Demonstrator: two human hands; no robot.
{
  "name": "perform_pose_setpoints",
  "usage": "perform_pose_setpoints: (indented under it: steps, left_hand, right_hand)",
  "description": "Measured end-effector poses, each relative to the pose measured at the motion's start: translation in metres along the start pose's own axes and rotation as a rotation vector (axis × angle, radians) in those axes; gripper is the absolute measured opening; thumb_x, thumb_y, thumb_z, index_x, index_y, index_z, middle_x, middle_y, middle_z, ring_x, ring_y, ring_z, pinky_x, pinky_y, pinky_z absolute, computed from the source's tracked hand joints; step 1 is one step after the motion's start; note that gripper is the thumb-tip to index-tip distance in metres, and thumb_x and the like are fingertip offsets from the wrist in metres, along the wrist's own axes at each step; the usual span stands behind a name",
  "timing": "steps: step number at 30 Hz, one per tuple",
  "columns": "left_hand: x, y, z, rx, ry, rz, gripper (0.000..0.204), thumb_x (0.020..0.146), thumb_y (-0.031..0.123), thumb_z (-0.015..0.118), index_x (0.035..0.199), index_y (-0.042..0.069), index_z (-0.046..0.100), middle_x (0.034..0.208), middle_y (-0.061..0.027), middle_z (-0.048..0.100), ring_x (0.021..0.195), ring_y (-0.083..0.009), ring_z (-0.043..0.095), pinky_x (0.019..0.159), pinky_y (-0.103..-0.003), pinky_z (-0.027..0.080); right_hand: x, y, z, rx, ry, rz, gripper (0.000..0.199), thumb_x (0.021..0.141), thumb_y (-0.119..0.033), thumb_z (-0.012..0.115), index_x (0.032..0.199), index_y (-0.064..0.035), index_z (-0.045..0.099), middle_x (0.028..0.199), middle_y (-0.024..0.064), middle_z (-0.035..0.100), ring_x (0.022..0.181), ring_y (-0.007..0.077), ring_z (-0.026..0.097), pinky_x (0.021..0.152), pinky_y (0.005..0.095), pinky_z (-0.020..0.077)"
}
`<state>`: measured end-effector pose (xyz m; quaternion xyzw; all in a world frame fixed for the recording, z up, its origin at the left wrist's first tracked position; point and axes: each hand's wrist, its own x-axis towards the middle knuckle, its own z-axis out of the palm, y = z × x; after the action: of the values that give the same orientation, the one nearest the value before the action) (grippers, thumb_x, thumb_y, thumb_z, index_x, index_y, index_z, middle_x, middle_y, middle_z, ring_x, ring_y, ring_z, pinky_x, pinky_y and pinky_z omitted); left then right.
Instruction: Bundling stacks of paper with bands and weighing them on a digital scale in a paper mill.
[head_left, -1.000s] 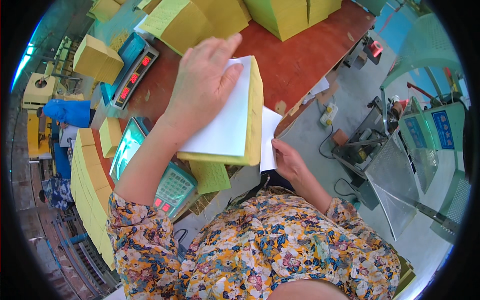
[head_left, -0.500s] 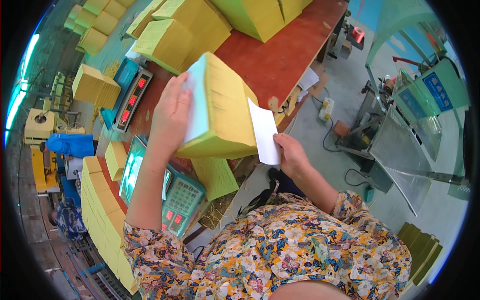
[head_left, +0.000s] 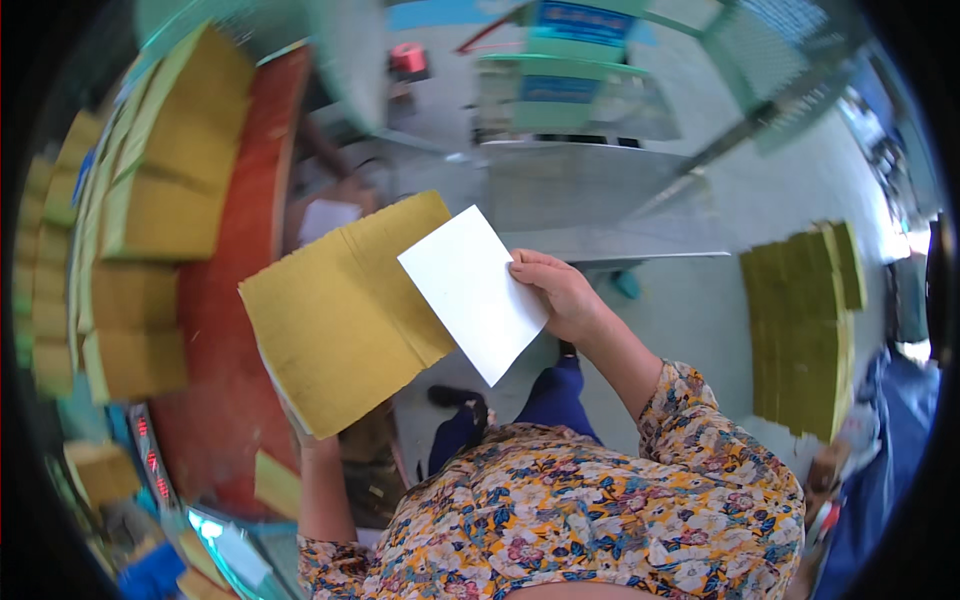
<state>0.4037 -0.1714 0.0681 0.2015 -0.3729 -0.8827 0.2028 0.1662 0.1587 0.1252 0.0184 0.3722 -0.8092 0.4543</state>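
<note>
While my right hand [head_left: 555, 295] pinched a white sheet [head_left: 475, 290] by its right edge, thumb on top and fingers curled under, my left hand [head_left: 303, 425] held a yellow paper bundle [head_left: 340, 315] up at its lower left edge. Most of that hand was hidden behind the bundle, so I couldn't tell how far its fingers were spread. The bundle was in front of me, tilted, its broad face upward; the sheet overlapped its right side in view, though whether they touched was unclear. To the left lay the red table [head_left: 215, 400], bearing yellow stacks [head_left: 175, 215]; more yellow bundles [head_left: 800, 330] stood on the right.
</note>
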Motion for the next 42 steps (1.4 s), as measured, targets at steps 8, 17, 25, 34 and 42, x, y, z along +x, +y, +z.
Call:
perform_pose_setpoints:
  steps: [8,17,25,34,42]
  left_hand:
    - [0.049,-0.147,0.106,0.115,-0.242,0.018,0.047,0.099,0.032,0.05,0.138,0.007,0.044,0.136,-0.0087,0.053,0.12,-0.0247,0.054,0.098,-0.037,0.048]
    - [0.136,-0.245,-0.006,0.221,-0.122,-0.108,0.047,0.1,0.039,0.047,0.134,0.005,0.046,0.124,-0.0065,0.055,0.111,-0.0202,0.056,0.094,-0.034,0.05]
    - [0.133,-0.218,-0.018,0.351,-0.056,-0.23,0.041,0.101,0.035,0.048,0.131,0.006,0.05,0.119,-0.0072,0.059,0.105,-0.0209,0.061,0.087,-0.034,0.054]
    - [0.124,-0.189,0.012,0.735,-0.185,-0.132,0.044,0.103,0.035,0.044,0.133,0.004,0.049,0.124,-0.0082,0.058,0.107,-0.021,0.061,0.087,-0.033,0.053]
    - [0.104,-0.163,0.136,0.189,0.035,-0.343,0.061,0.103,0.053,0.029,0.143,0.007,0.04,0.137,-0.0065,0.05,0.124,-0.0221,0.05,0.104,-0.037,0.041]
  right_hand:
    - [-0.066,-0.035,-0.099,-0.166,0.436,-0.16,0.035,0.093,-0.017,0.054,0.121,0.0036,0.055,0.102,0.0115,0.067,0.087,0.0168,0.067,0.079,0.0295,0.055]
    - [-0.012,-0.056,-0.177,0.131,0.2,-0.003,0.031,0.095,-0.023,0.055,0.117,-0.0003,0.056,0.109,0.0129,0.067,0.094,0.0209,0.066,0.085,0.0332,0.0542]
    - [0.024,-0.039,-0.225,0.145,0.128,0.191,0.017,0.095,-0.02,0.055,0.094,-0.0039,0.061,0.094,0.0116,0.067,0.085,0.0193,0.065,0.077,0.0343,0.055]
    - [0.039,-0.036,-0.216,-0.809,0.538,0.059,0.022,0.09,-0.016,0.054,0.1,0.0006,0.063,0.087,0.0114,0.066,0.081,0.0221,0.061,0.076,0.0355,0.0479]
    - [0.048,-0.028,-0.189,-1.118,0.75,-0.192,0.022,0.089,-0.013,0.052,0.105,-0.0033,0.064,0.09,0.0177,0.067,0.087,0.0332,0.064,0.079,0.0395,0.0496]
